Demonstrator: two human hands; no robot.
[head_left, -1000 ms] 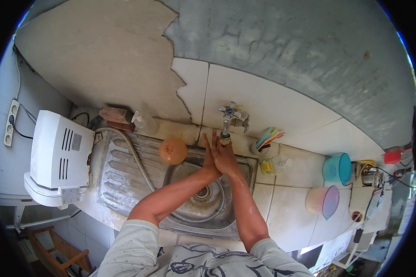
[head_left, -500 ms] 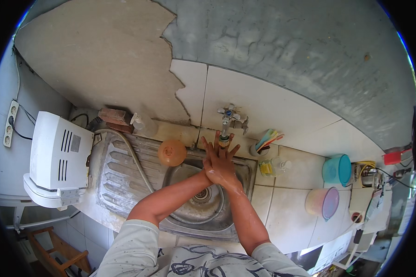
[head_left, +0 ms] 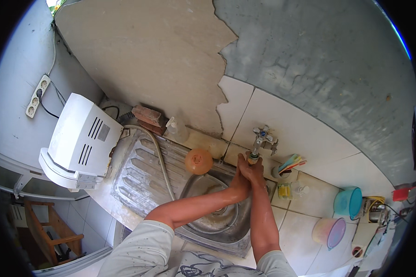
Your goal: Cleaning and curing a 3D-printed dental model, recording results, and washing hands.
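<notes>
Both my hands are pressed together right under the spout of the metal tap (head_left: 262, 136), over the far right part of the steel sink (head_left: 238, 233). My left hand (head_left: 240, 184) lies against my right hand (head_left: 253, 172), and the fingers curl round one another. Some fingertips are hidden between the palms and below the spout. No tool or soap bar shows in either hand. An orange ball-shaped object (head_left: 198, 161) rests on the sink's far rim, left of my hands. Close on the right stand a cup of toothbrushes (head_left: 282, 171) and a clear pump bottle with yellow-green contents (head_left: 289, 190).
A beige hose (head_left: 159, 154) crosses the ribbed drainboard (head_left: 141, 173). Farther left stands a white appliance (head_left: 85, 143); bricks (head_left: 149, 119) and a clear pump bottle (head_left: 178, 130) are by the wall. A teal tub (head_left: 348, 203) and a pinkish tub (head_left: 329, 232) sit at right.
My hands have gone from stacked with fingers spread to closed together under the spout. The view has shifted, so the sink and tap appear farther right and lower.
</notes>
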